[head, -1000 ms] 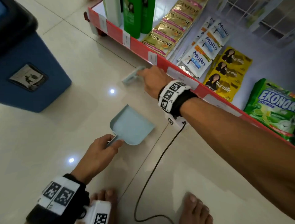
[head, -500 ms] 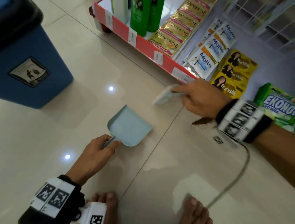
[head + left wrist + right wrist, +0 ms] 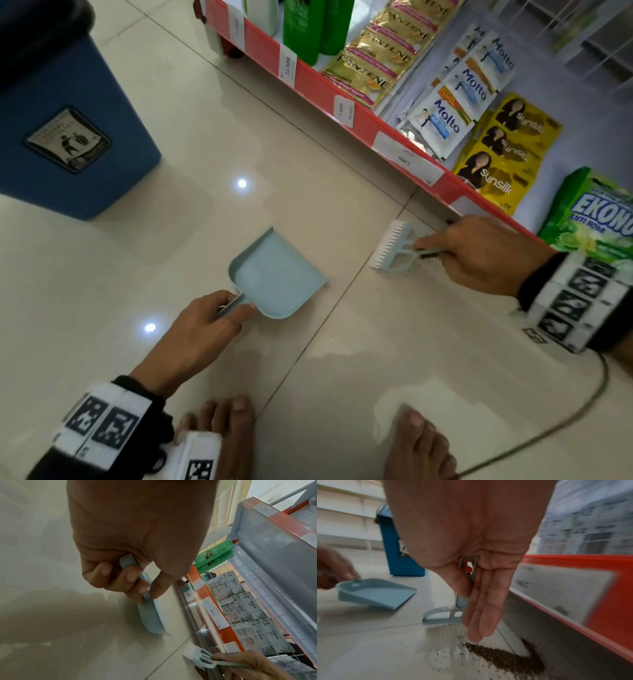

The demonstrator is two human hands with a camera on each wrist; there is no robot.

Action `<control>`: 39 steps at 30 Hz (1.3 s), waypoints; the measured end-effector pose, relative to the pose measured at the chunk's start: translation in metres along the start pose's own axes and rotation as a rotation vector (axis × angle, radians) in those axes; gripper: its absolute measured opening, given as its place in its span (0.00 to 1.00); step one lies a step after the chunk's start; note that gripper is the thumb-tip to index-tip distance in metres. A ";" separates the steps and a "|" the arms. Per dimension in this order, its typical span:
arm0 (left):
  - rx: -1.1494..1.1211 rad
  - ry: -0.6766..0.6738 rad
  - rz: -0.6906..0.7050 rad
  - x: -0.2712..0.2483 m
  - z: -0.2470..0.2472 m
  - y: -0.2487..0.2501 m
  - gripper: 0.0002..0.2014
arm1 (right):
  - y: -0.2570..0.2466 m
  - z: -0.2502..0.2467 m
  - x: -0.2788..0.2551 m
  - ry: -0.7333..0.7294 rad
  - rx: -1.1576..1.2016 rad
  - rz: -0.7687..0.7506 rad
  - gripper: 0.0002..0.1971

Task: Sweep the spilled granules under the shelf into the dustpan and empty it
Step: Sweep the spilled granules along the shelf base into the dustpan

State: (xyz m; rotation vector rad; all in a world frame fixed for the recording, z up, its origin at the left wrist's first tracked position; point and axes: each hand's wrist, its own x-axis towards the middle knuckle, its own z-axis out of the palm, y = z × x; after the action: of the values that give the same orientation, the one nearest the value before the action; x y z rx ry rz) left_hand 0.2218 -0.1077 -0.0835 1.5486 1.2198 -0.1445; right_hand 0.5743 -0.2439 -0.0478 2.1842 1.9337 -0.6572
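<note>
Right, head view first: the left hand [image 3: 202, 329] has its grip curled round the handle of the pale blue dustpan [image 3: 277, 274], which lies flat on the floor [image 3: 308, 171], mouth facing the shelf [image 3: 376, 126]. Right hand [image 3: 486, 257] holds the small brush [image 3: 394, 248] just beside the shelf's red edge, bristles pointing toward the pan but well apart from it. Only a few dark specks show round the brush. Blue bin [image 3: 78, 137] stands off to the left, near enough for emptying.

Left wrist view: fingers [image 3: 130, 576] and thumb wrapped on the dustpan handle, pan [image 3: 150, 616] resting on the tile; brush and other hand low at right.

Right wrist view: thumb pinches the brush handle [image 3: 464, 599] vs. mostly straight fingers, so a light hold, not a fist. Granules [image 3: 505, 655] sit in a dark V-shaped heap at the shelf's foot, w/ loose ones scattered beside the bristles.

Risks, imo: the gap to the pan is wide, so a fast flick could spray granules across the tile or back under the shelf. Pan lip not pressed down = grains may slide beneath it. Loose pinch could let the brush twist mid-stroke.
</note>
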 end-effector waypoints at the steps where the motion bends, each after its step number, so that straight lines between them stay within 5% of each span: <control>1: -0.002 -0.008 0.004 0.000 0.001 0.001 0.20 | 0.007 -0.002 -0.007 0.023 0.035 0.008 0.22; 8: 0.051 -0.024 -0.015 0.004 0.000 0.002 0.14 | -0.031 -0.008 0.034 0.234 0.180 -0.123 0.22; 14: 0.111 0.026 -0.066 -0.009 -0.008 -0.002 0.19 | -0.071 0.015 0.064 0.107 0.190 -0.154 0.27; 19: 0.101 0.026 -0.063 -0.013 -0.005 -0.004 0.14 | -0.033 0.022 0.011 -0.024 0.064 -0.118 0.26; 26: 0.120 -0.015 -0.003 -0.003 0.012 0.010 0.15 | 0.029 -0.001 -0.061 0.039 0.092 0.066 0.24; 33: 0.179 -0.057 0.060 0.006 0.027 0.027 0.18 | -0.001 -0.007 -0.027 0.194 0.214 -0.065 0.25; 39: 0.180 -0.078 0.059 0.016 0.039 0.038 0.16 | -0.004 0.005 -0.011 0.068 0.176 0.024 0.27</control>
State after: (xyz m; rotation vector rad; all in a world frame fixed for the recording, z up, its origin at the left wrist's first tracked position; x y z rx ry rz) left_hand 0.2763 -0.1232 -0.0835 1.7167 1.1231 -0.2799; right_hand 0.5685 -0.2550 -0.0466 2.3588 1.9463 -0.7872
